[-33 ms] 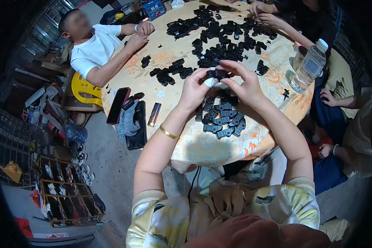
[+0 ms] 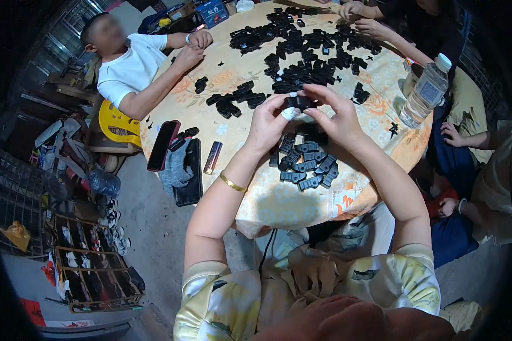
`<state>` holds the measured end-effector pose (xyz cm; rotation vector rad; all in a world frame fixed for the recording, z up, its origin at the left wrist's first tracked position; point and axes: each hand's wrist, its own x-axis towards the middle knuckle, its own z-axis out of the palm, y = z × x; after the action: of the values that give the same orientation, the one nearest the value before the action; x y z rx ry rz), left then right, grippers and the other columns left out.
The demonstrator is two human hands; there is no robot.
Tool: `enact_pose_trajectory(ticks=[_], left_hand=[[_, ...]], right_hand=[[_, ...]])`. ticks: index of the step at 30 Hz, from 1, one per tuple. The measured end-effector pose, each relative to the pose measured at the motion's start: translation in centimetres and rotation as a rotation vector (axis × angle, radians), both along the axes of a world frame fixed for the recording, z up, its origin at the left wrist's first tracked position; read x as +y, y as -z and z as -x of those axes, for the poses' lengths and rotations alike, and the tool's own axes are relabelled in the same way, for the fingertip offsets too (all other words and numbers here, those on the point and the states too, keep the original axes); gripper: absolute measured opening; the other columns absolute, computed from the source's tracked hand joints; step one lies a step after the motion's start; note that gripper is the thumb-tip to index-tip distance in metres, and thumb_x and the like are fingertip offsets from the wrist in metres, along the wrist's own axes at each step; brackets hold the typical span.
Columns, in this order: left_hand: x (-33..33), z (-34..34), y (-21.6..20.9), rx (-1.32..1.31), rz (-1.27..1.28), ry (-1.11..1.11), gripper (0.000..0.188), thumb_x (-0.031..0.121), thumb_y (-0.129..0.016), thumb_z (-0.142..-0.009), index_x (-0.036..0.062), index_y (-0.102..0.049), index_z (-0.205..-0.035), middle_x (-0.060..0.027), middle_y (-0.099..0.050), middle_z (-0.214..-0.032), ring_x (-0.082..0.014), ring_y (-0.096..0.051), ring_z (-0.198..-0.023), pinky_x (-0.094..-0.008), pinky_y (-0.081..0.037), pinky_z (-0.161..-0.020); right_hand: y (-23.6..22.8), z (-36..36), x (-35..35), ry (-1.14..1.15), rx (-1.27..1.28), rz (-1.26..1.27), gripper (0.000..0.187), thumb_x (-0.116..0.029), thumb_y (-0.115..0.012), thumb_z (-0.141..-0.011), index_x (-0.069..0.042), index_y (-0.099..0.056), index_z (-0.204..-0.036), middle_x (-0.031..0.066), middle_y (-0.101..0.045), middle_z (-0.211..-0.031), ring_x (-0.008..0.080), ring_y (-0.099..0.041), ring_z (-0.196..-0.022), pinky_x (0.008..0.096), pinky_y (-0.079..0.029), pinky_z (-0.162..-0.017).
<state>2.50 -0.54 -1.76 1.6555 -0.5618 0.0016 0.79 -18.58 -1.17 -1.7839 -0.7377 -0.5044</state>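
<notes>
Between my hands, above the table, is a small black plastic part point(image 2: 302, 102). My left hand point(image 2: 267, 124) pinches its left side, with a white wrapping point(image 2: 290, 113) around the thumb tip. The fingers and thumb of my right hand point(image 2: 340, 116) curve around its right side. A loose pile of similar black plastic parts point(image 2: 308, 165) lies on the table just below my hands. Beyond them spreads a larger heap of black parts point(image 2: 307, 71). My fingers partly hide the held piece, so its exact kind cannot be made out.
A flowered cloth covers the round table point(image 2: 222, 77). To the left lie a phone point(image 2: 163, 145), a black case point(image 2: 189, 176), a grey cloth point(image 2: 176, 165) and a dark tube point(image 2: 213, 157). A water bottle point(image 2: 425, 94) stands right. A person in white point(image 2: 133, 65) sits left; others' hands point(image 2: 375, 28) work at far right.
</notes>
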Motion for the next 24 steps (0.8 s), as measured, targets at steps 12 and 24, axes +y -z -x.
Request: enact_pose_trajectory(ticks=[12, 24], left_hand=[[-1.4, 1.6, -1.2, 0.286, 0.374, 0.071, 0.031, 0.002, -0.055, -0.083, -0.002, -0.052, -0.113, -0.0036, -0.06, -0.096, -0.0072, -0.057, -0.076, -0.0188, -0.047, -0.061], [0.0, 1.1, -1.8, 0.292, 0.218, 0.143, 0.061, 0.008, -0.062, -0.081, -0.0041, -0.029, -0.131, -0.0069, -0.062, -0.093, -0.008, -0.057, -0.073, -0.0189, -0.047, -0.063]], right_hand=[[0.2, -0.1, 0.5, 0.227, -0.268, 0.12, 0.04, -0.004, -0.065, -0.072, -0.003, -0.056, -0.11, 0.0116, -0.062, -0.09, 0.0258, -0.061, -0.081, 0.0327, -0.049, -0.069], [0.6, 0.3, 0.3, 0.197, -0.338, 0.273, 0.038, -0.009, -0.069, -0.07, -0.003, -0.059, -0.106, 0.0142, -0.062, -0.101, 0.0286, -0.061, -0.091, 0.034, -0.048, -0.077]])
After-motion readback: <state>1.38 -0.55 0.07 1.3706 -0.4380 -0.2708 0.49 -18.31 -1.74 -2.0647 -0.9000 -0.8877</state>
